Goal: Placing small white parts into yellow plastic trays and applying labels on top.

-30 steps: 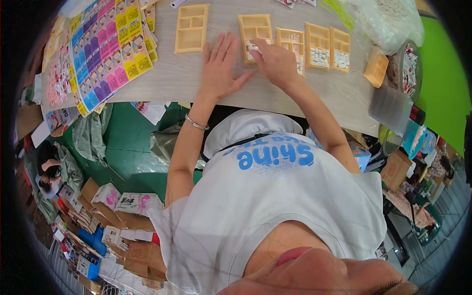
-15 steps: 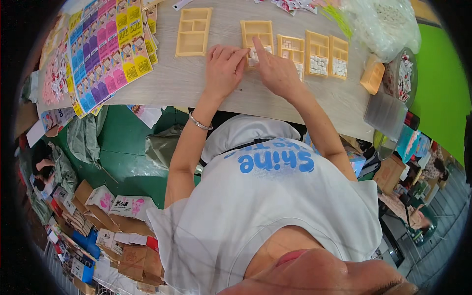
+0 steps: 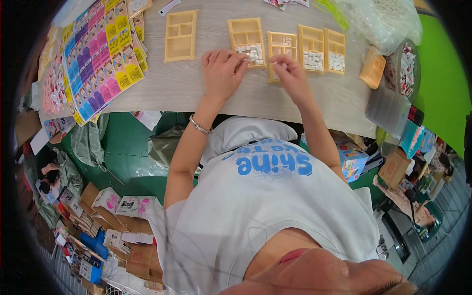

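Note:
A pale yellow divided tray (image 3: pixel 247 23) lies before me, small white blocks (image 3: pixel 251 53) filling its near compartment. At its near left corner is my left hand (image 3: pixel 222 73), its fingers curled and thumb and forefinger closed by the rim; what they pinch is hidden. My right hand (image 3: pixel 294 78) is over the near part of a smaller divided tray (image 3: pixel 281 43), to the right of the first. Its thumb and fingertips are pinched together, too small to show what is between them. White pieces sit in that smaller tray's compartments, partly behind the fingers.
Two more filled trays, one tray (image 3: pixel 311 34) beside another tray (image 3: pixel 335 40), stand farther right. A tray without blocks (image 3: pixel 180 37) lies left. Printed colourful sheets (image 3: pixel 101 59) cover the left side. At right are an upright yellow container (image 3: pixel 372 71), a bowl of packets (image 3: pixel 407 69) and a clear bag (image 3: pixel 386 22).
My right hand has moved off the first tray, right to the smaller one, its extended forefinger now drawn into a pinch. My left hand stays by the first tray, whose white blocks are now uncovered.

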Demonstrator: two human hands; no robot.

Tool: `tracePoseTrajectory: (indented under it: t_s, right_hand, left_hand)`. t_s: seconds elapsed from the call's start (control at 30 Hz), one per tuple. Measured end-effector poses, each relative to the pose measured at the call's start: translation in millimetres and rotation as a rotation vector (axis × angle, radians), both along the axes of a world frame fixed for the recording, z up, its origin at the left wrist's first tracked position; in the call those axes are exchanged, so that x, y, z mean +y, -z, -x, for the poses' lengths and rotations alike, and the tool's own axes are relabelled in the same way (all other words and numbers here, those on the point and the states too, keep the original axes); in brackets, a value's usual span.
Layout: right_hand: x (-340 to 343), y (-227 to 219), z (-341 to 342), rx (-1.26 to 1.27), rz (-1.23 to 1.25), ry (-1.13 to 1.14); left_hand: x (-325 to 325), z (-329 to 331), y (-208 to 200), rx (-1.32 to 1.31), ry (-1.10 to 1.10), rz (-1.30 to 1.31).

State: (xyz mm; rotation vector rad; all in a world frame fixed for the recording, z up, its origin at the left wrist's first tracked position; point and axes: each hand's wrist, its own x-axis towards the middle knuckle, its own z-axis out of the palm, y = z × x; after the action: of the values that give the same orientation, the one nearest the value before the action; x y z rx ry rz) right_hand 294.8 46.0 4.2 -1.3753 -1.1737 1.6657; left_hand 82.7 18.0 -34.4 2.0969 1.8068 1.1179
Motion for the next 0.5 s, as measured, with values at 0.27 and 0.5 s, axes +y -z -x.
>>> tracePoseTrajectory:
  t_s: [0.27, 0.5]
  right_hand:
    - [24, 14, 39, -0.830, -0.903, -0.277]
    - [30, 4, 47, -0.818, -0.907, -0.213]
  left_hand:
    - [-8, 4, 3, 0.012, -0.019, -0.119]
    - [-15, 10, 3, 0.146, 0.071, -0.091]
